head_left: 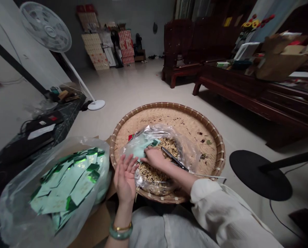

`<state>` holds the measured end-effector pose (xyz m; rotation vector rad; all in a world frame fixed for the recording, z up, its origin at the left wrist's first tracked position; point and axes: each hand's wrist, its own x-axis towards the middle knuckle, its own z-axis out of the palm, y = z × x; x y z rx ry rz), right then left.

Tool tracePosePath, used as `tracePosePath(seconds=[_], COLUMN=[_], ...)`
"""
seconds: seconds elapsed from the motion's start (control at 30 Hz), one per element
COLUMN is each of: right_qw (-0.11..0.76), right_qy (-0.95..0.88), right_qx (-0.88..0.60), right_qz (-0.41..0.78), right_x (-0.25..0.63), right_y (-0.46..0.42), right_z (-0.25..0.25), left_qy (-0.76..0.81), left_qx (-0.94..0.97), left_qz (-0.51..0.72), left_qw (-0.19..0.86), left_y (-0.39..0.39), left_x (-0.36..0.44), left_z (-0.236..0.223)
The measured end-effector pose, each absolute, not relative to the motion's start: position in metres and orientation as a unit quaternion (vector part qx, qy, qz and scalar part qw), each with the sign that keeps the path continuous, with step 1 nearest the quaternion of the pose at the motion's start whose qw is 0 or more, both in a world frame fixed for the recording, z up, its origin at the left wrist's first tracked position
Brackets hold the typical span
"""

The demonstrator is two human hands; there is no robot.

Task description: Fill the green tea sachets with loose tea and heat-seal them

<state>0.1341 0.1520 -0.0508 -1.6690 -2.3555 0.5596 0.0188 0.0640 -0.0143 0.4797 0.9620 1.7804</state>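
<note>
A round woven bamboo tray [205, 127] lies before me, with an opened clear plastic bag [192, 151] in it. The bag holds a loose, pale-and-dark dried mix [150, 172] and several light green packets [141, 146]. My right hand [155, 157] reaches across the mix, its fingers curled at the edge of a green packet; the fingertips are partly hidden. Beside it, my left hand [125, 175] is raised, palm up and fingers spread, holding nothing. A dark pen-like tool [174, 158] rests on the mix near my right wrist.
Left of the tray, a large plastic bag [11, 203] in a cardboard box [97, 224] is filled with green packets [76, 179]. A white standing fan [49, 31], a black round stand base [259, 175] and a dark wooden table [231, 89] surround the area.
</note>
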Motion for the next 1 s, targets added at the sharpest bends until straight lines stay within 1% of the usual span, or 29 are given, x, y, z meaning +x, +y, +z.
tracePosePath(seconds=[0.13,0.3,0.37,0.5,0.57,0.67,0.77,0.83,0.9,0.93,1.0], right_qw=[0.116,0.184,0.238,0.403,0.438,0.456,0.486,0.515,0.514,0.503,0.477], right_qy=[-0.798,-0.808,-0.811,-0.811,-0.814,-0.809,-0.755,-0.678,-0.622,-0.62,-0.656], right_qx=[-0.561,-0.522,-0.496,-0.382,-0.339,-0.323,-0.368,-0.423,-0.463,-0.473,-0.478], right_qz=[0.188,0.201,0.199,0.184,0.173,0.184,0.242,0.31,0.366,0.374,0.338], right_x=[0.119,0.149,0.17,0.207,0.219,0.225,0.222,0.216,0.21,0.207,0.202], right_y=[0.156,0.151,0.144,0.124,0.115,0.107,0.106,0.105,0.101,0.098,0.091], right_z=[-0.058,-0.049,-0.045,-0.042,-0.043,-0.045,-0.046,-0.045,-0.044,-0.043,-0.042], left_qy=[0.464,0.56,0.566,0.581,0.591,0.584,0.592,0.613,0.624,0.624,0.619], left_qx=[0.279,0.424,0.457,0.466,0.453,0.484,0.516,0.5,0.486,0.483,0.478], left_qz=[0.677,0.598,0.581,0.559,0.545,0.476,0.409,0.411,0.425,0.43,0.44], left_qw=[0.498,0.387,0.365,0.365,0.386,0.445,0.465,0.452,0.44,0.437,0.441], left_y=[0.065,0.066,0.067,0.074,0.078,0.08,0.077,0.074,0.072,0.071,0.069], left_x=[0.017,0.012,0.014,0.018,0.02,0.022,0.022,0.024,0.026,0.028,0.032], left_z=[-0.026,-0.038,-0.042,-0.048,-0.048,-0.046,-0.041,-0.039,-0.038,-0.038,-0.039])
